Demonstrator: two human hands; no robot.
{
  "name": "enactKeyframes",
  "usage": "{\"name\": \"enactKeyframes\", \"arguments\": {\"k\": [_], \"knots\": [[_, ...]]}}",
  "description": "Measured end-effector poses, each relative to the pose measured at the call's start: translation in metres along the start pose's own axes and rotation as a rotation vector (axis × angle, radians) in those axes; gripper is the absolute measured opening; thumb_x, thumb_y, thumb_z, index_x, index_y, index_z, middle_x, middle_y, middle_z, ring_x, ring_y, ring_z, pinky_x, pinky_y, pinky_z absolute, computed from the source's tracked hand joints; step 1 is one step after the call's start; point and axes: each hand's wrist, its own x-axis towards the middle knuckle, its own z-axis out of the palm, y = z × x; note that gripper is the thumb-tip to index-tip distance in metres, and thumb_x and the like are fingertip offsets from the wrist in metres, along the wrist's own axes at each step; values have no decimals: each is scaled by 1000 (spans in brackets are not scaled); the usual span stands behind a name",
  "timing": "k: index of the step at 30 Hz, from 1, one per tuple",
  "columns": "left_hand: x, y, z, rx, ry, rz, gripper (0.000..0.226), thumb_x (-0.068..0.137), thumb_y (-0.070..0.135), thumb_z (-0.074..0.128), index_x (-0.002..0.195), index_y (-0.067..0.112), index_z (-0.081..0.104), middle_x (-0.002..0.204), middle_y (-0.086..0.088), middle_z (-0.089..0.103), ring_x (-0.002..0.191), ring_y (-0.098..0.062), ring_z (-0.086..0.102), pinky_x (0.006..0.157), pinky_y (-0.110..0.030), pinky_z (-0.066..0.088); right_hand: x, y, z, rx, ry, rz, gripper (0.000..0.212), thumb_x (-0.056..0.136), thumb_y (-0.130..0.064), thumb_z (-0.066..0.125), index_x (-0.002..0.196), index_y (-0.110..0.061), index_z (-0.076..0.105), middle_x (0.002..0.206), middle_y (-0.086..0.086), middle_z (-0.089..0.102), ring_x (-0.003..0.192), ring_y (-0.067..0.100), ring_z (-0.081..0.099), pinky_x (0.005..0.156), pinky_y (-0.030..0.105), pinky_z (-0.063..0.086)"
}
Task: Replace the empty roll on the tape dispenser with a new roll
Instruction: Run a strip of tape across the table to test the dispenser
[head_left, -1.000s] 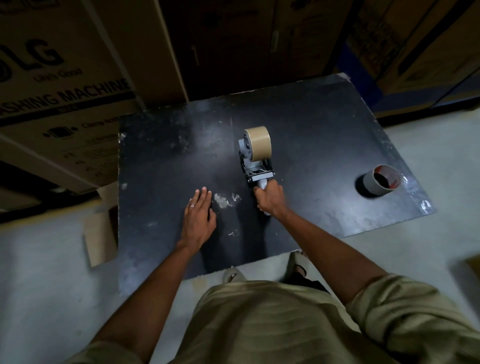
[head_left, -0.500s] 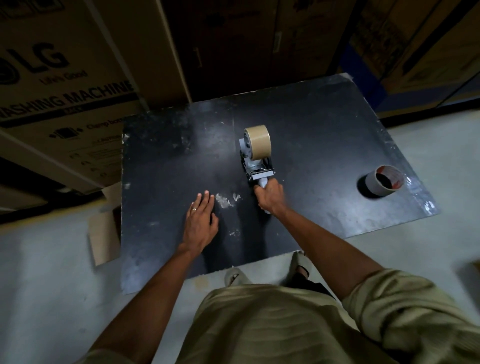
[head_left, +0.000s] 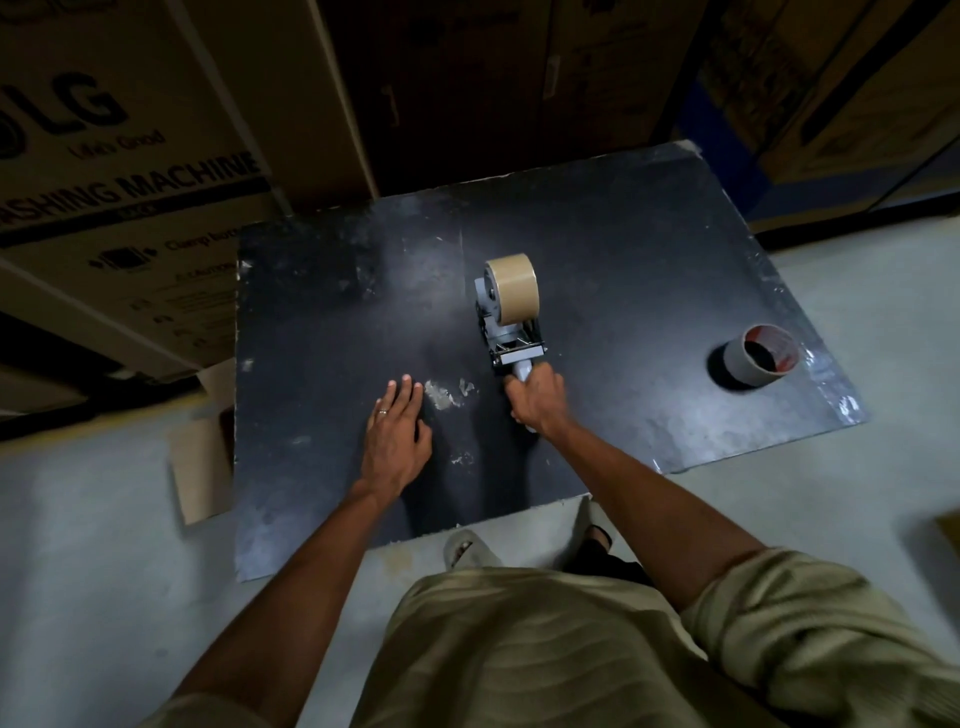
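A tape dispenser (head_left: 506, 332) stands near the middle of a black table (head_left: 649, 260), with a full brown roll of tape (head_left: 514, 285) mounted on its wheel at the end farthest from the person. The right hand (head_left: 537, 397) is wrapped closed around the dispenser's pale handle, at the near end of the tool. To the left of the dispenser, the left hand (head_left: 397, 439) lies flat and open on the table, palm down, holding nothing. Well to the right of the dispenser, near the table's edge, the empty cardboard core (head_left: 761, 356) stands on its own. Judging by this, the swap looks essentially done: the old core is off and the new roll is on. Whether the tape end has been threaded through to the cutting blade cannot be made out. Behind the dispenser, past the table, large cardboard boxes (head_left: 130, 156) are stacked.
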Motion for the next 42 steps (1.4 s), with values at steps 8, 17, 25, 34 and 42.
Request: {"name": "enactKeyframes", "arguments": {"k": [8,17,25,34,42], "knots": [[-2,2,-1,-17,4,-12,60,96,19,47,153,8,31,163,-8,22,152,-26,15,123,-45,18,-33,-15,-18,-3,7,-29,68,66,-65,44,91,-4,60,87,22,70,80,40,71,76,52,60],[-4,5,-3,-28,-5,-19,60,98,20,46,154,9,26,164,-7,18,153,-25,10,124,-44,13,-39,-4,-16,32,-26,21,67,64,-65,47,93,-6,60,92,22,70,82,40,71,77,52,60],[-4,18,3,5,-24,-19,65,96,24,48,156,12,23,165,-11,10,153,-30,6,123,-47,8,-65,-11,-29,51,-41,25,73,64,-67,48,98,-4,60,99,23,69,90,41,70,80,51,58],[2,41,15,-51,8,97,62,91,23,50,151,10,35,162,-15,24,151,-31,16,123,-48,16,-101,-22,-50,-13,-59,19,43,97,-32,60,117,5,52,123,28,57,114,43,55,89,42,44],[5,38,20,-30,24,116,62,91,26,46,150,12,37,161,-14,27,151,-31,18,121,-50,19,-111,-18,-51,-10,-74,12,43,98,-33,59,119,3,51,123,25,55,113,40,53,87,39,42]]}}
